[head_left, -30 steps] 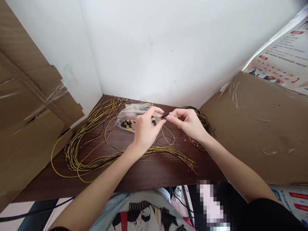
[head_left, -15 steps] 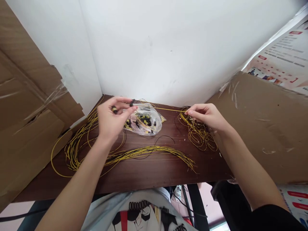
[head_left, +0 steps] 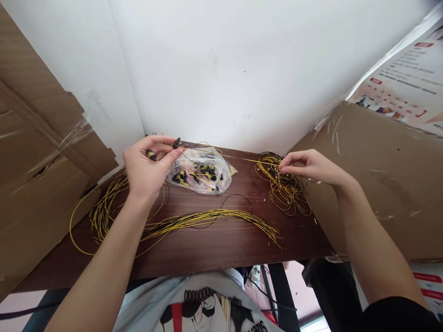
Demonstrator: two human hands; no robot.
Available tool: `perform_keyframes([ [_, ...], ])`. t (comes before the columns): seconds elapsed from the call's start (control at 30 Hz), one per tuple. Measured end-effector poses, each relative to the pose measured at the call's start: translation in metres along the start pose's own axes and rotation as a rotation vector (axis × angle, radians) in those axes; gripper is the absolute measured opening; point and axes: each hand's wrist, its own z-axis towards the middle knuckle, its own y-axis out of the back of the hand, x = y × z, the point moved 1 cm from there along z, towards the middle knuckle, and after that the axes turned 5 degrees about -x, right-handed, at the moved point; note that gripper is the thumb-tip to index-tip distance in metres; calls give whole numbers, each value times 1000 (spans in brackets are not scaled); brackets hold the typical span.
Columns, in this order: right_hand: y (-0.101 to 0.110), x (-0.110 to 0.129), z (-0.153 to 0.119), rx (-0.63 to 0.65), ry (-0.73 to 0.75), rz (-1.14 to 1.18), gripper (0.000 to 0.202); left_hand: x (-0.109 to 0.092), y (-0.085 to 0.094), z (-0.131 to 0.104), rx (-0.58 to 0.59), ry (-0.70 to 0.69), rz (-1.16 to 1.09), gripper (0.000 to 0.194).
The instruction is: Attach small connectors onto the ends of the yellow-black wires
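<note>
Head view: a thin yellow wire (head_left: 238,158) is stretched almost straight between the two hands, above the bench (head_left: 221,256). Long axis runs left to right, sloping slightly down the frame toward the right end. Left hand (head_left: 147,170): thumb and fingertips pinched on a small black connector (head_left: 176,143) at the wire's left end; connector tilted, its upper end leaning right and toward the wall (head_left: 214,74). A second connector, yellow and black (head_left: 151,155), sits among the curled fingers of the same hand. Right hand (head_left: 308,166): thumb and forefinger closed on the wire's other end.

Surroundings: clear plastic bag (head_left: 224,182) of black and yellow connectors on the bench between the hands, the wire crossing its far part in view. Tangled wire heap (head_left: 287,196) just beside the right hand, against the right-hand cardboard (head_left: 377,193). Long yellow-and-black wire bundle (head_left: 214,216) nearer the wearer, loose ends pointing right, loop at left near the left-hand cardboard (head_left: 38,152).

Obscured: left forearm covers part of the bundle; fingertips hide both wire ends, so the join at the connector cannot be read. Bag contents blurred by plastic. Right sleeve (head_left: 398,313) cut off by the frame.
</note>
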Motion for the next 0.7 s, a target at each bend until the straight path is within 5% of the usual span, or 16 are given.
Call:
perform_keyframes([
  [0.17,-43,-14,9,62,137,-128,17,-18,-5,0,11,199,-291,23],
  [0.3,-72,-24,15,-80,276,-176,13,-36,-6,-2,8,147,-345,25],
  [0.43,-81,-30,15,-197,178,-111,30,-45,-1,-1,-20,89,-280,25],
  [0.57,-79,-32,11,-204,26,174,36,-44,2,3,-46,66,-284,24],
  [0.7,-72,-37,7,-353,-103,406,38,-37,4,8,-81,32,-266,28],
])
